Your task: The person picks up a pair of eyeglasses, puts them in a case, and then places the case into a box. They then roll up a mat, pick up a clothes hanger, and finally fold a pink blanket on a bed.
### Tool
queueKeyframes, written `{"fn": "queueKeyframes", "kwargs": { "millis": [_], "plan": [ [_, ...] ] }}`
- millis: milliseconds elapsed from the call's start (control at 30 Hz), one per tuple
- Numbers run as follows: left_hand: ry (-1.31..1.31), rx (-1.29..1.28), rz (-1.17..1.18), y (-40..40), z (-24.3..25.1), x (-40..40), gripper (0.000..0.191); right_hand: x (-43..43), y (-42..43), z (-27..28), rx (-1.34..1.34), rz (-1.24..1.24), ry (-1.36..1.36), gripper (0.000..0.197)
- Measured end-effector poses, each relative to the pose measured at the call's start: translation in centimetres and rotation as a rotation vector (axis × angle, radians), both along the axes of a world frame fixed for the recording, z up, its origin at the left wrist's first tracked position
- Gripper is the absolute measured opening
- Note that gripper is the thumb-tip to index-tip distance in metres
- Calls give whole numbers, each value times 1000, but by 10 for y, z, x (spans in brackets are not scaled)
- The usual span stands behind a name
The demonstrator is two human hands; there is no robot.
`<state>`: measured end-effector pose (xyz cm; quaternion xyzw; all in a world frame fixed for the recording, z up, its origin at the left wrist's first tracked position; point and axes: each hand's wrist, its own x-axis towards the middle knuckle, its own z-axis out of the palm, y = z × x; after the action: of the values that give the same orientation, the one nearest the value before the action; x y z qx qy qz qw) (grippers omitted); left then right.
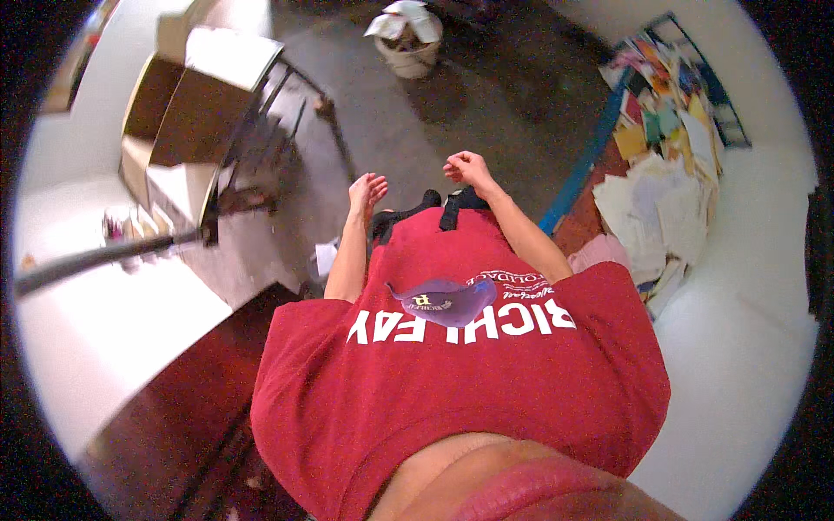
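My left hand (369,195) hangs in the air in front of my waist, fingers loosely bent, with nothing visible in it. A little to its right and farther forward, my right hand (468,172) is raised with curled fingers, thumb side toward the left hand. No object shows in it. The two hands are apart. Beneath them are my red T-shirt (456,371), which bears white writing, and dark footwear (423,200). A purple translucent shape (449,303) appears over the shirt's chest; what it is I cannot tell.
Ahead on the grey floor (339,32) stands a pale bin (407,58) full of paper. Along the right wall, loose papers (658,195) are heaped behind a blue edge (583,163). Open cardboard boxes (195,117) and a dark metal frame (335,130) are at left, a dark brown surface (189,378) below.
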<state>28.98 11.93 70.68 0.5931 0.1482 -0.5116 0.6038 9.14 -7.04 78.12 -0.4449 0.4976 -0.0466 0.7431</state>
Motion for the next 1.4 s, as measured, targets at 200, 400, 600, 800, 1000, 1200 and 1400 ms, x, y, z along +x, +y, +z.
{"fn": "queueKeyframes", "kwargs": {
  "millis": [200,400,600,800,1000,1200,1400],
  "plan": [
    [24,-24,-279,-87,11,41,30,-32,-19,-22,-26,-364,-8,15],
    [25,50,-402,-160,18,54,26,-33,-49,-20,46,-501,-7,15],
    [274,-141,-378,-219,-21,65,26,-34,-124,-8,-54,-525,-27,16],
    [115,69,-485,-273,-33,66,18,-50,-158,6,-141,-470,203,17],
    [-9,-48,-710,-365,18,60,19,-73,-151,-4,-96,-704,228,14],
    [-51,34,-799,-442,53,51,22,-72,-158,18,153,-1017,208,16],
    [-47,56,-935,-468,51,55,22,-58,-199,11,116,-887,226,17]
  ]
}}
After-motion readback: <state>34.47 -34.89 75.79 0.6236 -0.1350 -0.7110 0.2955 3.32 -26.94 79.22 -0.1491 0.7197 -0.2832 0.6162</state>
